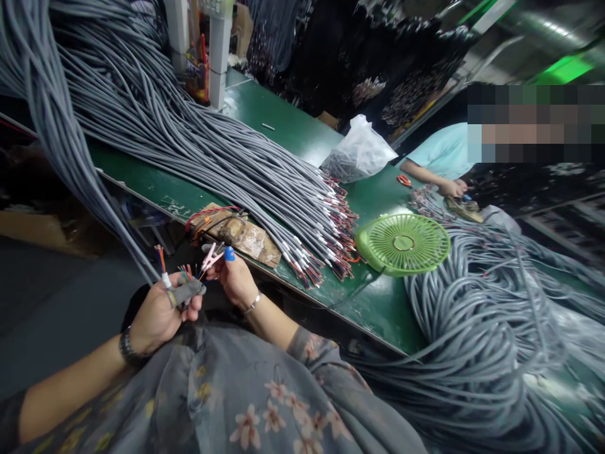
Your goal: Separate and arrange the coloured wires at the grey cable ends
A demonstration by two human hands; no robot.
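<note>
My left hand point(163, 309) is closed round the stripped end of a grey cable point(142, 260). Thin coloured wires point(186, 272) fan out above its fingers, beside a white band on the cable. A grey covering wraps the thumb. Close by on the right, my right hand point(237, 279) pinches a small pale pink forked thing point(211, 257) near the wire tips; its exact kind is unclear. A blue finger cover point(229, 253) sits on that thumb. Just beyond both hands, at the bench edge, lies a board wrapped in brown tape point(253, 241).
Many grey cables point(198, 135) lie across the green bench point(293, 135), their coloured wire ends to the right. A green fan point(401, 244) and a white plastic bag point(362, 151) stand beyond. More cables point(477, 340) are heaped right. Another person point(439, 154) works across the bench.
</note>
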